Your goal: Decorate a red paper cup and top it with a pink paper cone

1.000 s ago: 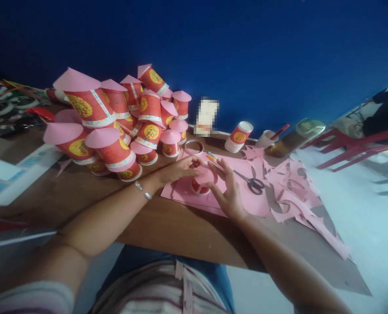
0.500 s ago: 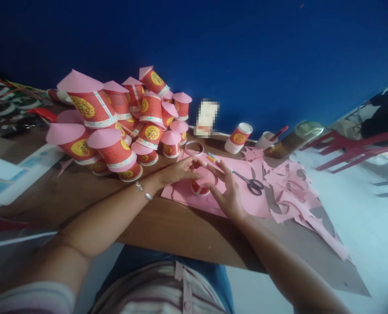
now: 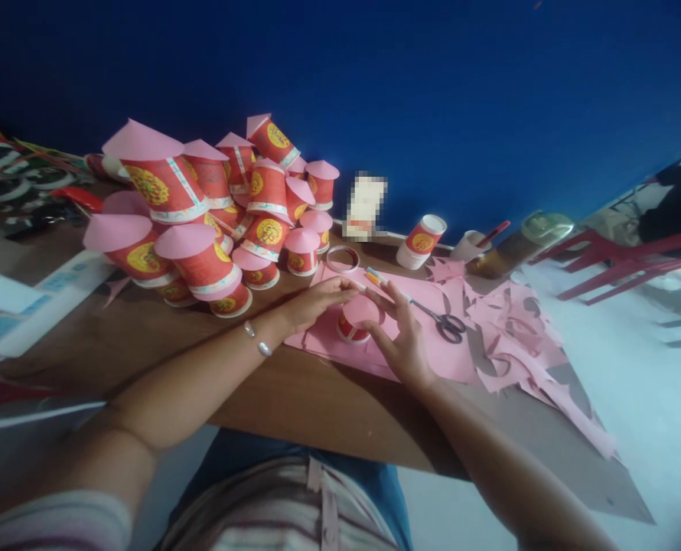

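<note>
Half circling the small red cup [image 3: 352, 334] and its pink cone [image 3: 360, 311], sitting on pink paper [image 3: 441, 363] just below the middle of the view. Bending the left hand [image 3: 317, 298] at ten o'clock from the cup, maybe touching the cone, not clearly showing any grip. Spreading the right hand [image 3: 405, 342] loosely at four o'clock, with the thumb by the cone's edge. Probably feeling light and stiff, but denting easily. Best holding the cup low, at nine and three o'clock, squeezing softly.

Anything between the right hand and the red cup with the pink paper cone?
Nothing visible: the right hand is beside the red cup with the pink paper cone; the left hand is opposite, not between.
</note>
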